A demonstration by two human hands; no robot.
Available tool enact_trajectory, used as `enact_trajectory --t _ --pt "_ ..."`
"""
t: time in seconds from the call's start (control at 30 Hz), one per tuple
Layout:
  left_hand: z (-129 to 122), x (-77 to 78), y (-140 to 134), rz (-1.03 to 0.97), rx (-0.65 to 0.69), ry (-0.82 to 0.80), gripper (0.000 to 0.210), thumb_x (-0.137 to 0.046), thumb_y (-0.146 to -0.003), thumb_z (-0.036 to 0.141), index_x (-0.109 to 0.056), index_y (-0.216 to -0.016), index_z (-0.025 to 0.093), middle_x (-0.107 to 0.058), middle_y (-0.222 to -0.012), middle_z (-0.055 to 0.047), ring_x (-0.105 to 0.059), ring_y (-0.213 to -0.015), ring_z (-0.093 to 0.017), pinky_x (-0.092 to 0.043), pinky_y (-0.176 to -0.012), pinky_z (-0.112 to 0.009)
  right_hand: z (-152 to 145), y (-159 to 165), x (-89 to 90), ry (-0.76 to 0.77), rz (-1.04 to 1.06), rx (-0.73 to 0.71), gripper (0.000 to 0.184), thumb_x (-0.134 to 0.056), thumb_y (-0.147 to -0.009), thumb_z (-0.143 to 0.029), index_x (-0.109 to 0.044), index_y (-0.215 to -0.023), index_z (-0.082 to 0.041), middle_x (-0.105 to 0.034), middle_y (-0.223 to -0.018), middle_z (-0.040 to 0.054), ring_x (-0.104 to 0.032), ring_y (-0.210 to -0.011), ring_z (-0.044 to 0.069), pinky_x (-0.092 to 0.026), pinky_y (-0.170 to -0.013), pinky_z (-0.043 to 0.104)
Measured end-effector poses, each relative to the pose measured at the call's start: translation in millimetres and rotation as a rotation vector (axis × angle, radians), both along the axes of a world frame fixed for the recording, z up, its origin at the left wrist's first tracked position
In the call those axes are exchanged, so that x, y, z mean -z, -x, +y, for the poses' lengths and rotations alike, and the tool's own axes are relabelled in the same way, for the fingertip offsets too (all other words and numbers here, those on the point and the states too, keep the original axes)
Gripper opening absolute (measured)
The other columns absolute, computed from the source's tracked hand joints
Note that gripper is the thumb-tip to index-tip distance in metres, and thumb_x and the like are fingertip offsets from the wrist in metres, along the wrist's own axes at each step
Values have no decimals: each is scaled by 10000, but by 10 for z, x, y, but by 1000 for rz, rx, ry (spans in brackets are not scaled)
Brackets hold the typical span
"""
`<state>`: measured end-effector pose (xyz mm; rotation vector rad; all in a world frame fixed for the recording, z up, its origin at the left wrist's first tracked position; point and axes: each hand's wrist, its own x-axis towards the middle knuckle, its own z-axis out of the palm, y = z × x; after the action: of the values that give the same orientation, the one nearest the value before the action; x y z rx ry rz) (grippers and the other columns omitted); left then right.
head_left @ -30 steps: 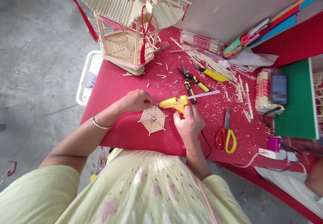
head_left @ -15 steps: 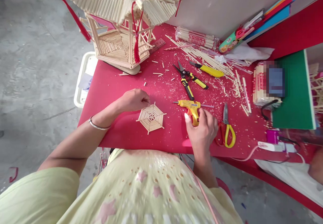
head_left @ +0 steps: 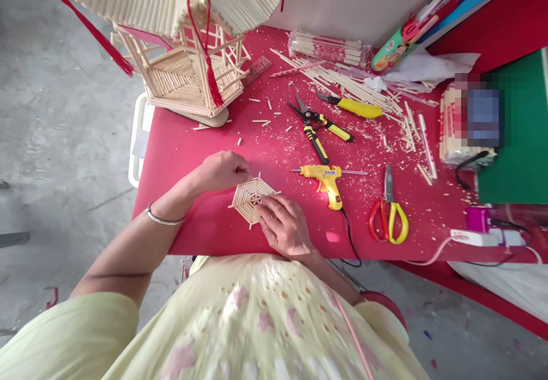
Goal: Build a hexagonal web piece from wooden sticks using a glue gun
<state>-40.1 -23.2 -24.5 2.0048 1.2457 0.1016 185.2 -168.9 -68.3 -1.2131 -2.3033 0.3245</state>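
A small hexagonal stick panel (head_left: 246,200), built of thin wooden sticks in rings, lies on the red table. My left hand (head_left: 221,170) is closed in a pinch at its upper left edge; what sits between those fingertips is too small to make out. From the right, my right hand (head_left: 285,226) reaches over the panel, its fingers bent together and gripping at the middle and right side. Just to the right a yellow glue gun (head_left: 323,177) lies on its side, touched by neither hand.
A stick-built pavilion (head_left: 192,77) with red tassels stands at the back left. Pruning shears (head_left: 314,129), a yellow utility knife (head_left: 357,108), scissors (head_left: 389,214) and loose sticks (head_left: 342,83) lie beyond and to the right. A power strip (head_left: 475,237) sits at the right edge.
My right hand has let go of the glue gun, now lying on the table, and moved left onto the panel. My left hand stays pinched near the panel. The view has shifted slightly.
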Motion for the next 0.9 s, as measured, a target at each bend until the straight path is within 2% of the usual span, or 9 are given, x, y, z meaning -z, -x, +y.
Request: enact_trajectory --t 0.2,0.9 --pt "7 6 -23 10 -13 43 240 -595 -779 338 -784 -780 190 -741 -762 -7 -595 -659 -123 -404 -599 -215 -2 -6 23 22 18 -5 377 -618 -961 -232 -679 -1332 -222 -672 -1399 76 -576 -1317 265 -499 -1102 458" --pt "2 -25 -50 55 -34 98 257 -599 -760 346 -785 -828 183 -710 -706 2 -565 -629 -119 -368 -556 -225 -11 -5 33 41 11 -2 370 -607 -976 -246 -675 -1339 -220 -666 -1409 73 -566 -1321 261 -475 -1121 453"
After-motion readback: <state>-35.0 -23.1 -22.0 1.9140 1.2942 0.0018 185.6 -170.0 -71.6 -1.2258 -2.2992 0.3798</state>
